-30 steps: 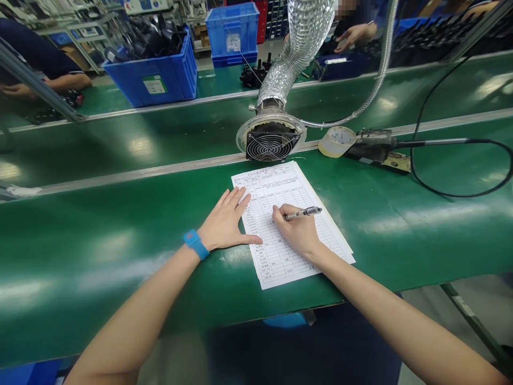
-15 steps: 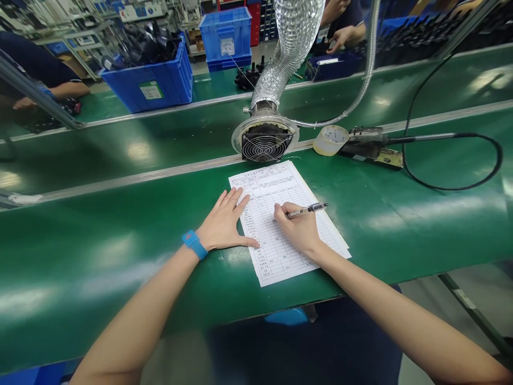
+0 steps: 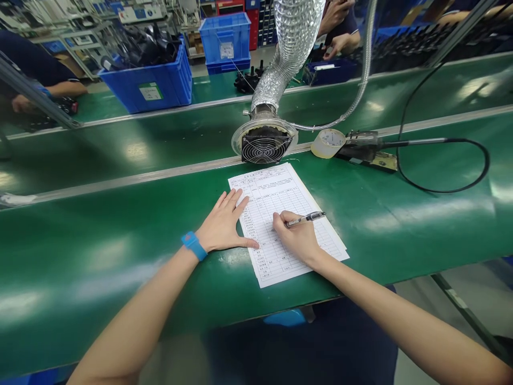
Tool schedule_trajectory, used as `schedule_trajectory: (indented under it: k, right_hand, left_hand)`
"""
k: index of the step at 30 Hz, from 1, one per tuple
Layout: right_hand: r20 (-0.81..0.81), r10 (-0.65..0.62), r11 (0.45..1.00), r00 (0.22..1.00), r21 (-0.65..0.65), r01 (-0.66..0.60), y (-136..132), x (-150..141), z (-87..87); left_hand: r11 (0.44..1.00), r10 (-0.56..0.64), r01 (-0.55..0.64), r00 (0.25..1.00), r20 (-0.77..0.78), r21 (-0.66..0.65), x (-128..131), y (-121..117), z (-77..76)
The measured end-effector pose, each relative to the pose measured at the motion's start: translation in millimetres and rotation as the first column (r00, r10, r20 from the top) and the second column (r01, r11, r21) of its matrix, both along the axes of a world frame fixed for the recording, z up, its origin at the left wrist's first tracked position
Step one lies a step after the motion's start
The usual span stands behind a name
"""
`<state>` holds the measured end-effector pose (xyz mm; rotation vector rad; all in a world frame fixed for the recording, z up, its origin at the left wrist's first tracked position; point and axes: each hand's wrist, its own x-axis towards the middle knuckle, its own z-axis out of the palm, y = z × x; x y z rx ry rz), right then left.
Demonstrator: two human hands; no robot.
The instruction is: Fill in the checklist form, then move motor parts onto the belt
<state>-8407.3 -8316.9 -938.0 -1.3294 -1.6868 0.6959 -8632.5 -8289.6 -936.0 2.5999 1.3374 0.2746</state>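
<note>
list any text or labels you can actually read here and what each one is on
Nothing can be read as words.
Printed form under the left hand and right hand holding the pen: ruled table with print, too small.
Label on the near blue bin: blurred.
Label on the far blue bin: blurred.
Tape roll: no marking legible.

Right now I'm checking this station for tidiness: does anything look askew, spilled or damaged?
Nothing stands out. The form lies flat on the green bench, left hand pressing its edge, right hand gripping the pen. Tape roll and fan sit upright behind it.
</note>
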Motion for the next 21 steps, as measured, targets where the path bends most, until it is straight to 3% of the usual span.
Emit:
schedule_trajectory:
  k: [21]
  right_hand:
    - [0.104,0.032,0.996,0.994,0.075,-0.040,0.8,-1.9,-0.8]
  left_hand:
    - [1.000,0.003,-0.003,1.000,0.018,0.010,-0.3,-0.3,-2.0]
